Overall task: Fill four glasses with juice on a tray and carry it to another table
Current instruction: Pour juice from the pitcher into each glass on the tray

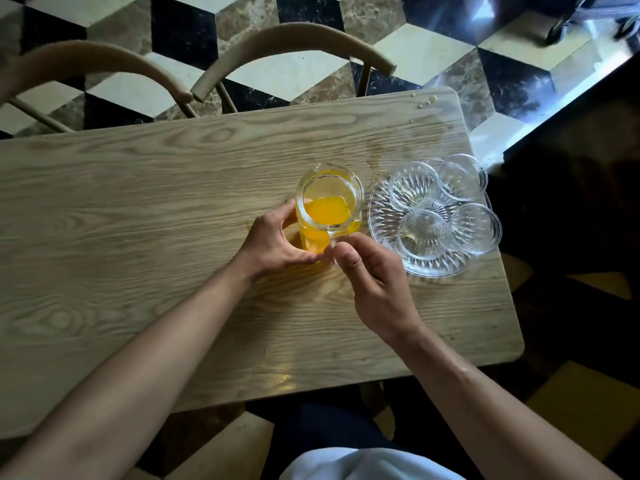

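A clear glass pitcher (327,209), partly filled with orange juice, stands near the middle of the wooden table (138,202). My left hand (273,244) cups its left side, thumb and fingers curled round the glass. My right hand (377,285) pinches the clear handle on the pitcher's near side. Just right of the pitcher lies a round cut-glass tray (436,270). Several empty glasses stand on it: two at the back (414,185) (462,178) and two at the front (424,233) (476,228).
Two curved wooden chair backs (294,39) (86,60) stand along the table's far edge. A few juice drops (427,100) lie at the far right corner. The tray sits close to the table's right edge, beside dark furniture (588,150). The floor is patterned tile.
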The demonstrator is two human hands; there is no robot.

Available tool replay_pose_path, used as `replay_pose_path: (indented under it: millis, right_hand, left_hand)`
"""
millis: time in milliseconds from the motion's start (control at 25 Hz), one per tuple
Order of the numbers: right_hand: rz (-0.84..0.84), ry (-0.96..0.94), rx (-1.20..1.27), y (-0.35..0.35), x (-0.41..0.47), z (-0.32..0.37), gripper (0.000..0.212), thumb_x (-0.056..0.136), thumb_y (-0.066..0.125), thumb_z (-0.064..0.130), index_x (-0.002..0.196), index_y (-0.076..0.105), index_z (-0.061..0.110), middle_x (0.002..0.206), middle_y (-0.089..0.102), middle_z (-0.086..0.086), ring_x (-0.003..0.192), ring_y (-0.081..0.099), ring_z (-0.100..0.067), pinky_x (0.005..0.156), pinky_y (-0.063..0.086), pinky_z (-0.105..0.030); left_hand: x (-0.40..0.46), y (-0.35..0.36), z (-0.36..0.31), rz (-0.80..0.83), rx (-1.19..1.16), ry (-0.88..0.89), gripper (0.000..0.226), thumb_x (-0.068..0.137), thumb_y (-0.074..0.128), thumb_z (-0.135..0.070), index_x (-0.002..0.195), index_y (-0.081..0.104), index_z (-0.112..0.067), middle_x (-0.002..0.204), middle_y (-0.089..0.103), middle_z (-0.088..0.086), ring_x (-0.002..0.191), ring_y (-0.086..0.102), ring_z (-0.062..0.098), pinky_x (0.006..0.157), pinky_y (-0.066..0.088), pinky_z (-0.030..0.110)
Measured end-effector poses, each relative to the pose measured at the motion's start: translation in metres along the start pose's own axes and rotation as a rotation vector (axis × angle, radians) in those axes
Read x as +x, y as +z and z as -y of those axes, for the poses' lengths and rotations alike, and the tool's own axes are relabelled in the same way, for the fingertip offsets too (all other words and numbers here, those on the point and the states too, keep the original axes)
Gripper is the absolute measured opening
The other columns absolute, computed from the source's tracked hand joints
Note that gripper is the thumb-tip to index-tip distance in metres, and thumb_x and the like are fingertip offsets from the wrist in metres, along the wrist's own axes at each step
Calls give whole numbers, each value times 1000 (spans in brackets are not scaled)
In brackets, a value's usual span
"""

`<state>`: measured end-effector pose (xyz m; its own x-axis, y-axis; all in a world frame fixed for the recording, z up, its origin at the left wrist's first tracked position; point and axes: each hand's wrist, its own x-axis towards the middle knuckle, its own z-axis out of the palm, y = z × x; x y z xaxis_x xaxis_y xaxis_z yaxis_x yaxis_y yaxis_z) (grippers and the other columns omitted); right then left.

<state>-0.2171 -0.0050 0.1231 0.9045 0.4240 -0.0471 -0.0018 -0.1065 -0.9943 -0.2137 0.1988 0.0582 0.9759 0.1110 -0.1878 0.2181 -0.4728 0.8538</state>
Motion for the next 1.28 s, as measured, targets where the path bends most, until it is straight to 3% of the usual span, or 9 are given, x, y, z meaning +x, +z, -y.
replay_pose_path:
  millis: [160,280,440,600,720,880,1040,1280]
  right_hand:
    - [105,15,23,-12,-17,8,30,103,54,16,89,72,-3,83,69,2,78,61,-1,74,43,-16]
    - [186,21,43,-29,-35,19,32,103,52,18,88,71,-3,84,72,-6,79,62,-2,75,44,-15]
    - [280,25,49,-58,-65,28,28,103,50,27,84,67,15,80,68,6,75,60,-3,73,47,-21]
    - [305,50,123,-112,-96,30,27,101,49,27,84,65,13,74,69,11,71,59,1,69,47,-17]
    - [313,57,162,-155,-110,26,26,102,48,21,87,64,7,79,64,-3,72,60,2,71,46,-15]
    - [299,70,136,-213,-126,24,26,108,44,6,90,63,2,80,62,-8,72,59,4,71,45,-14]
    - [220,76,45,-259,-130,27,27,107,45,5,89,64,-2,78,63,-4,69,58,4,69,44,-15]
    - [83,136,10,-296,-109,25,36,102,47,26,74,67,34,71,64,11,72,58,-4,69,44,-23]
  left_hand:
    - [-37,9,-14,-64,-15,-58,87,54,101,-43,128,66,-14,109,69,-23,101,62,-21,90,46,5]
    - [-74,29,-32,-158,-15,-123,80,49,95,-59,114,68,-22,101,74,-16,93,67,-11,85,51,10]
    - [-119,73,-52,-257,-100,-221,71,52,102,-39,112,69,-19,102,78,-5,95,73,8,88,59,27]
    - [-145,131,-90,-337,-137,-213,68,55,103,-26,113,69,-19,102,78,-4,92,73,4,85,56,18]
    - [-151,173,-115,-379,-153,-213,67,57,103,-27,114,69,-18,104,79,-3,96,74,6,85,56,18]
    - [-144,227,-149,-374,-181,-227,64,58,102,-23,112,69,-16,99,76,-9,88,68,-12,78,49,6]
    - [-125,268,-169,-330,-202,-249,70,55,102,-30,115,68,-19,105,79,-4,99,73,6,85,52,12]
    - [-84,309,-190,-274,-290,-268,70,59,102,-20,118,66,-14,104,76,-5,87,66,-17,75,44,0]
